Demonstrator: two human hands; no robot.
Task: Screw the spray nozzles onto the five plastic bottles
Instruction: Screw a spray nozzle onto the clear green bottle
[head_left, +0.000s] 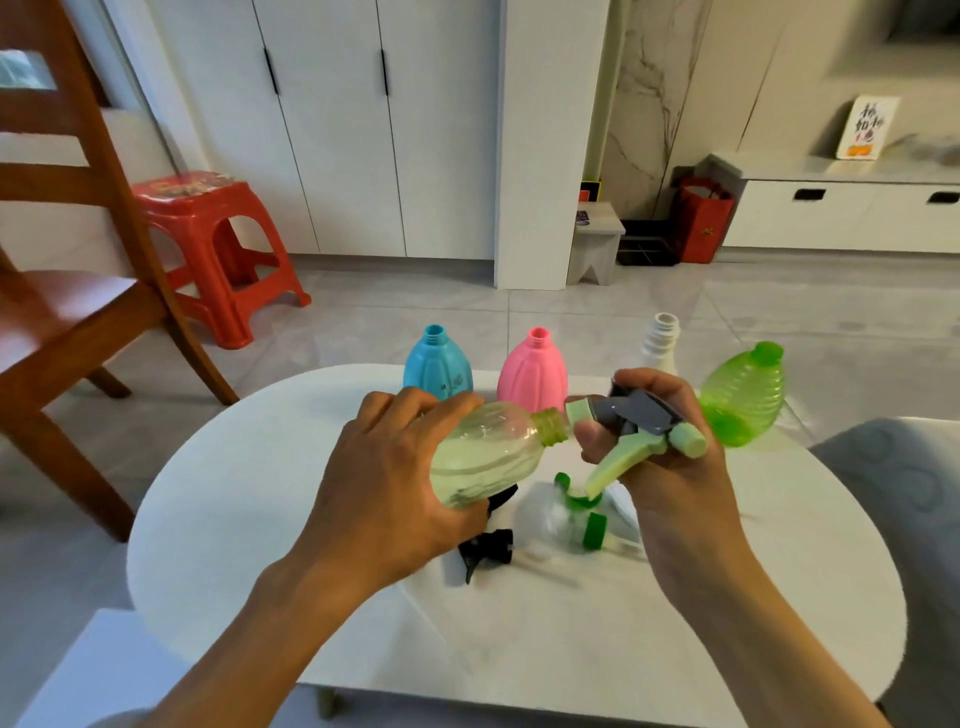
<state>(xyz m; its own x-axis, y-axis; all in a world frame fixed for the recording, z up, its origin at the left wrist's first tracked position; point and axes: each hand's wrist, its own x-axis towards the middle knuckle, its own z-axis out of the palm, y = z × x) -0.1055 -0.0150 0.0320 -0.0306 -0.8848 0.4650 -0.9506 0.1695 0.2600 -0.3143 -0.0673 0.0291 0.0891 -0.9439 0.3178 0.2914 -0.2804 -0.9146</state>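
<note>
The left hand (387, 483) is gripping the pale green bottle (488, 452) on its side above the worktop (260, 519), threaded neck pointing right at the grey-and-green spray nozzle (636, 431) gripped in the right hand (670, 467), whose collar is sitting just beside that neck, nearly aligned.

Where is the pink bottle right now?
The pink bottle stands upright at the far edge of the white table, near the middle of the view, between the blue bottle and the white bottle.
</note>
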